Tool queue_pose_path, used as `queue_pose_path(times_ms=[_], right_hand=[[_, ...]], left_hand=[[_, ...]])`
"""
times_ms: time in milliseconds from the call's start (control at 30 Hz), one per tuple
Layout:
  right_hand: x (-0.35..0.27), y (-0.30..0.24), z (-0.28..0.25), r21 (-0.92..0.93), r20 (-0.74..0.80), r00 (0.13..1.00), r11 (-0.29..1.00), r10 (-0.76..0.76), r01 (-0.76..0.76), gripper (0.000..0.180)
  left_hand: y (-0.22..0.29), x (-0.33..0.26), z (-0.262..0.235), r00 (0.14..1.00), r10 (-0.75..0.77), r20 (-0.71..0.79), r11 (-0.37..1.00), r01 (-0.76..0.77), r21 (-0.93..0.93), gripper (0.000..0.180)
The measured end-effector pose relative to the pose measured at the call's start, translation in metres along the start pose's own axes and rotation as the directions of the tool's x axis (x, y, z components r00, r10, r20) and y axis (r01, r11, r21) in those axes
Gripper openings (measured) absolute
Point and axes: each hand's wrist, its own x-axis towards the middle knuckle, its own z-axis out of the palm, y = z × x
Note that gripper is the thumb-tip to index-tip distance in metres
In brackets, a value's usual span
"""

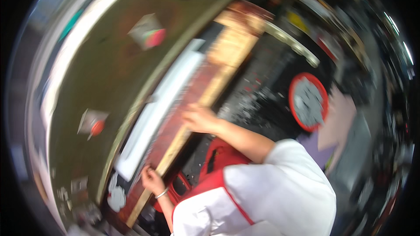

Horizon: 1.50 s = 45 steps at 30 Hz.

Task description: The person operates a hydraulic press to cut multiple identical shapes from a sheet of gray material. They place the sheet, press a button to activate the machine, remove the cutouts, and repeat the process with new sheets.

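My left hand [152,180], with a pale band at the wrist, is over the near end of a long reddish-brown board [177,118] with a light wooden edge [175,148]. Its fingers look curled together; what lies between them, if anything, is too blurred to name. Farther along, my right hand [199,118] is at the same wooden edge, its fingers smeared by motion. Beyond the board a long white strip [159,109] runs parallel to it. Beside the strip's near end sits a small heap of pale grey pieces [117,199].
A wide dark olive tabletop [118,78] on the left bears two small packets, one with a pink part [154,38], one with an orange part [97,126]. On the right stands a red-rimmed basin [292,100] of grey pieces. Grey scraps [249,105] litter the dark floor.
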Motion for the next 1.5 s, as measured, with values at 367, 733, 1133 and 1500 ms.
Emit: queue_pose_path(times_ms=[367, 733, 1133, 1500], right_hand=[[0.142, -0.018, 0.048, -0.161, -0.062, 0.998, 0.987, -0.016, 0.006, 0.074], [0.107, -0.034, 0.012, 0.756, 0.335, 0.78, 0.343, 0.528, -0.557, 0.075], [0.103, 0.009, -0.009, -0.09, -0.118, 0.993, 0.996, 0.008, -0.018, 0.093], [0.278, -0.01, -0.065, -0.096, -0.65, 0.759, 0.994, -0.022, -0.053, 0.096]], left_hand=[[0.014, 0.054, -0.002, 0.985, -0.162, 0.051, 0.987, 0.161, 0.029, 0.018], [-0.01, 0.071, -0.021, 0.994, -0.073, 0.08, 0.954, 0.046, 0.297, 0.027], [0.008, 0.073, -0.03, 0.997, -0.015, 0.08, 0.953, -0.01, 0.303, 0.035], [0.019, 0.059, 0.028, 0.948, -0.169, 0.268, 0.985, 0.175, 0.002, 0.025]])
